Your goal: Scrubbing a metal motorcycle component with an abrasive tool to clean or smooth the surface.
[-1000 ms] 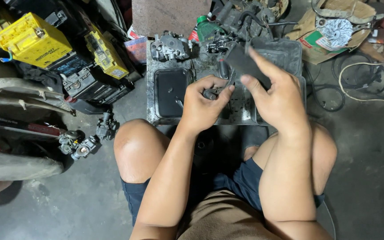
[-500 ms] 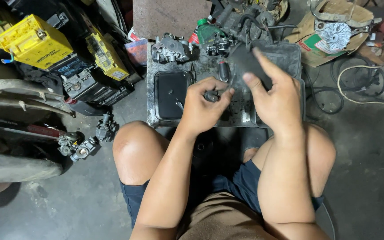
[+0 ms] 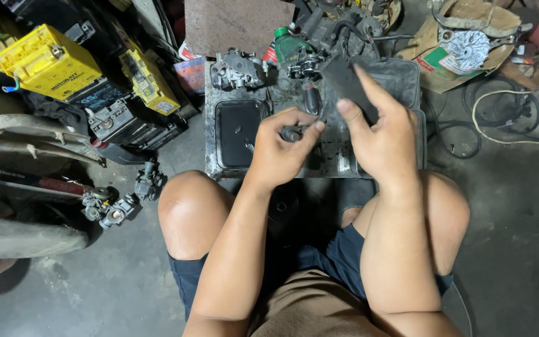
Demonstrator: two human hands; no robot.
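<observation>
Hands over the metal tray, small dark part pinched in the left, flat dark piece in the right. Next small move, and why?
Probably bring the flat dark piece down toward the small dark part. The left hand pinches that part at its fingertips above the grimy metal tray, while the right hand holds the flat piece raised and apart from it. What the part is cannot be told.

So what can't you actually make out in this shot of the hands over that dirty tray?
- Head view: the small dark part in the left hand is mostly covered by its fingers; its shape stays unclear.
- The flat dark piece in the right hand is partly behind that hand.
- The grey tray: its near side is hidden by both hands.
- The yellow battery and clutter at the left run off the frame edge.
</observation>
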